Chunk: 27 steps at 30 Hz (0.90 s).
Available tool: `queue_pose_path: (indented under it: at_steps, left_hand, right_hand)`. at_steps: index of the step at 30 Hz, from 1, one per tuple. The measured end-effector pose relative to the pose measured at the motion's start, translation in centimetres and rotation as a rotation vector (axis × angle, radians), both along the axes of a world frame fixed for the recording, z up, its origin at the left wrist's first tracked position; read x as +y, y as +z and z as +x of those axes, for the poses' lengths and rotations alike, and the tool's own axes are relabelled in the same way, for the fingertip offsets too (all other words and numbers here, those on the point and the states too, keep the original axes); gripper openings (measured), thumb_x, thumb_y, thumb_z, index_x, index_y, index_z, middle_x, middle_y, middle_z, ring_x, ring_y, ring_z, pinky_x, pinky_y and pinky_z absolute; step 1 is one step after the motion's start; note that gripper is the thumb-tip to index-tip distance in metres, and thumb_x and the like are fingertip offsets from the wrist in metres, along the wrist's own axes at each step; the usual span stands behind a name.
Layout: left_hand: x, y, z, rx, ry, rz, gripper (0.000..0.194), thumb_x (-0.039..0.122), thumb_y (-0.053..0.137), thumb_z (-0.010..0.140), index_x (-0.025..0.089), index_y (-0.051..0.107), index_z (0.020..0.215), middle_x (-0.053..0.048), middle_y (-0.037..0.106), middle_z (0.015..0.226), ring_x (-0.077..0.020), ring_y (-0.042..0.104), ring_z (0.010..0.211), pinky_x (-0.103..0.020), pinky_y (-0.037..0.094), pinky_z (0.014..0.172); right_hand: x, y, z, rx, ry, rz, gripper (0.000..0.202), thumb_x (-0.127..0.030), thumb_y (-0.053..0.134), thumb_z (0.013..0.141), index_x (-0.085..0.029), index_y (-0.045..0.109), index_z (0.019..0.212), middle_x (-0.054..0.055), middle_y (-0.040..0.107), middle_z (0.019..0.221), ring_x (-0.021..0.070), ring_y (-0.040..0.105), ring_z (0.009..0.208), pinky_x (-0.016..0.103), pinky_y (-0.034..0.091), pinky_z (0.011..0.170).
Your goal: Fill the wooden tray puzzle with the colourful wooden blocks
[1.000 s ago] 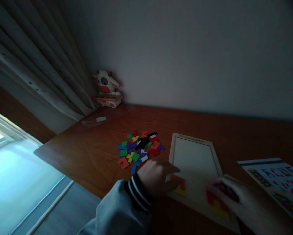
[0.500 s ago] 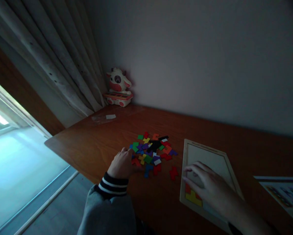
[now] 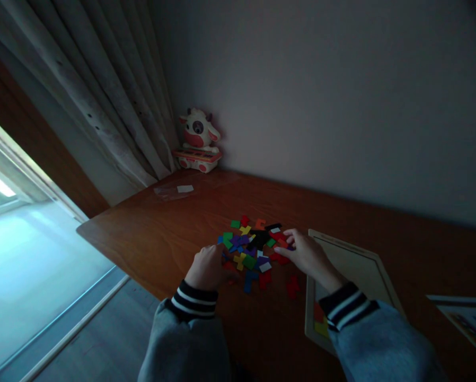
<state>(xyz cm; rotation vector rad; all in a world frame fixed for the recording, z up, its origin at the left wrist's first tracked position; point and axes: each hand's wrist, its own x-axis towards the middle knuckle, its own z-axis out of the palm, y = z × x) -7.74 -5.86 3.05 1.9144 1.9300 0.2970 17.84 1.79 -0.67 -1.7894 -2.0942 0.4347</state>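
Observation:
Colourful flat puzzle pieces, among them a green piece [image 3: 249,262] and a blue piece [image 3: 249,281], lie in a loose pile on the wooden table [image 3: 174,228]. At the pile's left edge is my left hand [image 3: 208,267], its fingers curled down by a red piece; their tips are hidden. My right hand [image 3: 307,257] reaches over the pile's right side, thumb and fingers apart around orange and red pieces. Beneath my right forearm lies a wooden frame tray [image 3: 310,313] with a red and a yellow piece [image 3: 321,328] in its near corner.
A cow-shaped toy [image 3: 198,140] stands at the back left against the wall. In front of it lie a clear plastic bag and a white slip [image 3: 185,188]. A printed sheet [image 3: 466,318] is at the far right. The table's left edge borders a window.
My right hand has moved left from above the tray to the pile's right side. My left hand stays by the pile's left edge. The view has shifted slightly.

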Motion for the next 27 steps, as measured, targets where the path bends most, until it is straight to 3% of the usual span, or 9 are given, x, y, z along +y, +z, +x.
queue_pose_path:
  at_steps: [5, 10, 16, 22, 27]
  left_hand:
    - [0.1, 0.0, 0.2, -0.013, 0.038, -0.02, 0.042, 0.042, 0.084, 0.062, 0.02, 0.07, 0.095, -0.004, 0.07, 0.089, -0.0254, 0.067, 0.087, -0.03, 0.047, 0.07]
    - [0.3, 0.1, 0.5, 0.014, 0.07, -0.059, 0.028, 0.042, 0.08, 0.067, 0.023, 0.072, 0.086, -0.003, 0.07, 0.083, -0.0236, 0.067, 0.081, -0.029, 0.044, 0.065]
    - [0.1, 0.5, 0.7, 0.132, 0.105, -0.027, 0.022, 0.045, 0.069, 0.079, 0.024, 0.071, 0.082, -0.005, 0.07, 0.084, -0.0271, 0.067, 0.082, -0.033, 0.045, 0.067]
    - [0.4, 0.1, 0.8, 0.138, 0.039, 0.115, 0.033, 0.039, 0.074, 0.075, 0.022, 0.069, 0.102, -0.01, 0.065, 0.108, -0.0288, 0.062, 0.102, -0.037, 0.047, 0.086]
    - [0.8, -0.4, 1.6, 0.082, -0.105, 0.161, 0.02, 0.034, 0.066, 0.079, 0.021, 0.068, 0.095, -0.005, 0.069, 0.097, -0.0249, 0.064, 0.092, -0.035, 0.048, 0.082]
  right_hand:
    - [0.7, -0.6, 0.4, 0.079, -0.023, -0.034, 0.043, -0.04, 0.075, 0.072, -0.017, 0.065, 0.107, 0.006, 0.069, 0.094, 0.0206, 0.066, 0.086, 0.032, 0.047, 0.073]
    - [0.7, -0.3, 0.2, 0.146, 0.007, -0.04, 0.035, -0.035, 0.081, 0.064, -0.019, 0.068, 0.092, 0.004, 0.068, 0.087, 0.0203, 0.064, 0.079, 0.031, 0.047, 0.068]
    - [-0.3, 0.6, -0.1, 0.25, 0.079, -0.038, 0.017, -0.027, 0.072, 0.073, -0.02, 0.064, 0.087, 0.004, 0.07, 0.089, 0.0172, 0.065, 0.077, 0.029, 0.048, 0.068]
    - [-2.8, 2.8, 1.1, 0.327, 0.114, -0.026, 0.014, -0.034, 0.065, 0.081, -0.022, 0.064, 0.089, 0.003, 0.072, 0.084, 0.0177, 0.068, 0.074, 0.03, 0.05, 0.067]
    - [-6.5, 4.6, 4.3, 0.365, 0.053, 0.077, 0.023, -0.045, 0.064, 0.08, -0.024, 0.067, 0.088, 0.004, 0.073, 0.083, 0.0188, 0.067, 0.071, 0.029, 0.051, 0.063]
